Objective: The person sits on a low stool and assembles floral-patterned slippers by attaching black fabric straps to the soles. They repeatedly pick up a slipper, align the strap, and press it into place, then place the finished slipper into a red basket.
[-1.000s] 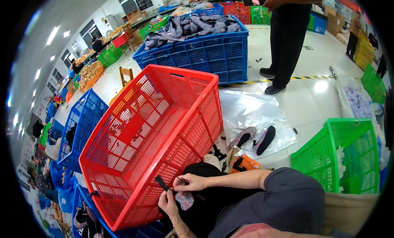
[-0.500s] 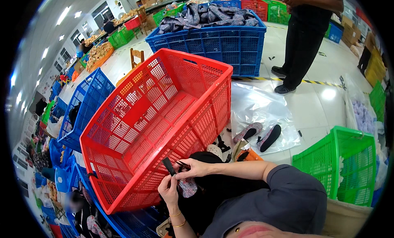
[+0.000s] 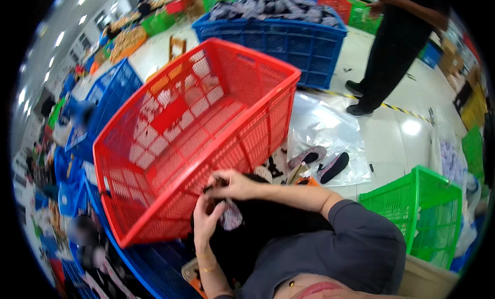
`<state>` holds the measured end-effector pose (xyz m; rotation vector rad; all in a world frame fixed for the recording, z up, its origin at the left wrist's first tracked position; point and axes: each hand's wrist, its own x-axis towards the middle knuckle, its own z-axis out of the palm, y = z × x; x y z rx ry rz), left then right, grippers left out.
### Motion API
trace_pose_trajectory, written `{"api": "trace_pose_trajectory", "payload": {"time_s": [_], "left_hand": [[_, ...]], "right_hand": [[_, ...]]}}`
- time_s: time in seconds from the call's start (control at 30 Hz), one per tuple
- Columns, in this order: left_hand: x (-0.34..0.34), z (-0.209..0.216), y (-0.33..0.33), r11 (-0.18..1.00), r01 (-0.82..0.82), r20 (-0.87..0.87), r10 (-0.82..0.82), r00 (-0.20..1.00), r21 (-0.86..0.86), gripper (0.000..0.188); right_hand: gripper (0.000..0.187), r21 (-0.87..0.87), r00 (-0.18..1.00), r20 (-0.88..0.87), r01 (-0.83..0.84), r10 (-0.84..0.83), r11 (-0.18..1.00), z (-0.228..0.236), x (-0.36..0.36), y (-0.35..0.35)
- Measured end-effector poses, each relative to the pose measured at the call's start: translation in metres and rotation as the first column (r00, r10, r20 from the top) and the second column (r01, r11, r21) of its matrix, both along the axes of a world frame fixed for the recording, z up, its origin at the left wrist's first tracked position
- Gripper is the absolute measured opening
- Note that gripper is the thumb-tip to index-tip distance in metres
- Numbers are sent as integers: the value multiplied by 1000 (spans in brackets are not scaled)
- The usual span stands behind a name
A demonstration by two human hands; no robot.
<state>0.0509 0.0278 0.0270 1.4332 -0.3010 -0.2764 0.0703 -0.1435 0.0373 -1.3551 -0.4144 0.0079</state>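
In the head view, the left hand [image 3: 206, 216] comes up from below with fingers curled around a small patterned grey cloth piece [image 3: 230, 216], and the right hand [image 3: 234, 184] reaches across from the right, pinching a small dark thing I cannot make out. Both hands meet over black cloth [image 3: 268, 232] on the lap, right against the near edge of the big red plastic mesh crate [image 3: 196, 123]. There is open floor [image 3: 392, 139] to the right, before the green plastic crate [image 3: 428, 216].

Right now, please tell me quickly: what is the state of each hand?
Left hand: fingers curled on the small patterned fabric piece.
Right hand: closed, pinching the same piece at its top.
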Motion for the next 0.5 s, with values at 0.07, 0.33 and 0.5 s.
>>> {"api": "trace_pose_trajectory", "payload": {"time_s": [0.07,0.33,0.5], "left_hand": [[18,-10,9,937,148,92,-186,978,317,19],[14,-15,21,955,254,-117,-237,964,152,20],[10,-11,20,966,227,-79,-219,973,122,20]], "right_hand": [[19,-6,981,-194,-17,15,1000,7,5,-12],[22,70,858,-458,-226,232,972,37,8,-16],[54,-190,832,-365,-505,417,842,36,14,-27]]}}
